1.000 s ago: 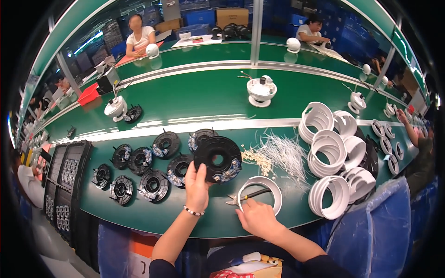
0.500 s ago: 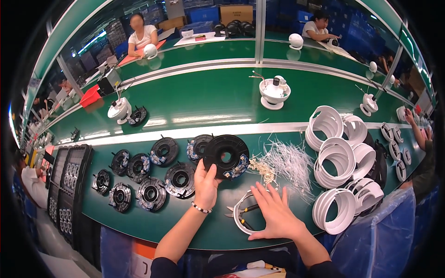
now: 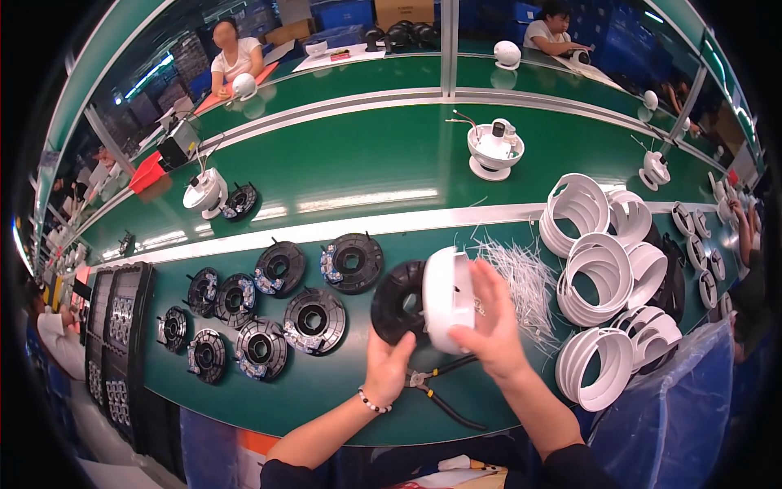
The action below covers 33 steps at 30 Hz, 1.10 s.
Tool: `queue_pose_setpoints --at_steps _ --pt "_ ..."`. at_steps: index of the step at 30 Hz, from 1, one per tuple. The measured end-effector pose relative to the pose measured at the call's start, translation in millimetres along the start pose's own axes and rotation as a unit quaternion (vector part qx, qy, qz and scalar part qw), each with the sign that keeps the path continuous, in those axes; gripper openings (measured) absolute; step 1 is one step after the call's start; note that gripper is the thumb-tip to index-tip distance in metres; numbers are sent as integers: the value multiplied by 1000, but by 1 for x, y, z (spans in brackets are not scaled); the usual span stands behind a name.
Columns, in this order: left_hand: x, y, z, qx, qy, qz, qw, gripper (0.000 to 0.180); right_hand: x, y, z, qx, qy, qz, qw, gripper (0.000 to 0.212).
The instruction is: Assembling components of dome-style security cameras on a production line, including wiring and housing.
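My left hand [image 3: 386,365] grips a black round plastic base [image 3: 394,303] with a hole in its middle, thumb on its face. A white plastic ring [image 3: 442,300] is in my right hand [image 3: 495,330], held on edge against the right side of the black base. Whether the two parts are joined cannot be made out. Below my hands, cutting pliers [image 3: 444,404] with black and yellow handles lie on the green table. Several similar black bases [image 3: 316,321], some showing blue circuit boards, lie left of my left hand.
Stacked white rings [image 3: 593,281] stand on the right, beside a heap of thin white strips [image 3: 521,285]. A black tray [image 3: 122,342] of small boards is at far left. A white dome housing [image 3: 495,150] stands on the raised strip behind. Other people sit farther off.
My right hand has picked the white ring up off the table and brought it against the black base. The base has tilted, and the pliers now show more fully.
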<state>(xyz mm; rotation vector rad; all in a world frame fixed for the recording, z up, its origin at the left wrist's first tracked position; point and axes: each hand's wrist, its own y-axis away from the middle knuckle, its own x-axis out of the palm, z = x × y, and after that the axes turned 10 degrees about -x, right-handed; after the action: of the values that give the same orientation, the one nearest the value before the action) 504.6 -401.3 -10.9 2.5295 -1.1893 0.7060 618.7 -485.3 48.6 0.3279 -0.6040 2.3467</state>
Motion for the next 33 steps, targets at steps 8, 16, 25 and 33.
queue_pose_setpoints --at_steps 8,16,25,33 --pt "-13 -2 -36 -255 148 223 929 76 -13 5 -21 -70 229 154 959 111" --pt "-10 -17 -30 -309 219 62 924 72 -5 11 -11 -137 361 201 901 112" --pt "-17 -10 -15 -270 221 56 935 56 10 29 -22 -177 521 211 808 111" --pt "-7 -7 -30 -297 240 64 922 75 3 15 -12 -140 428 267 852 113"
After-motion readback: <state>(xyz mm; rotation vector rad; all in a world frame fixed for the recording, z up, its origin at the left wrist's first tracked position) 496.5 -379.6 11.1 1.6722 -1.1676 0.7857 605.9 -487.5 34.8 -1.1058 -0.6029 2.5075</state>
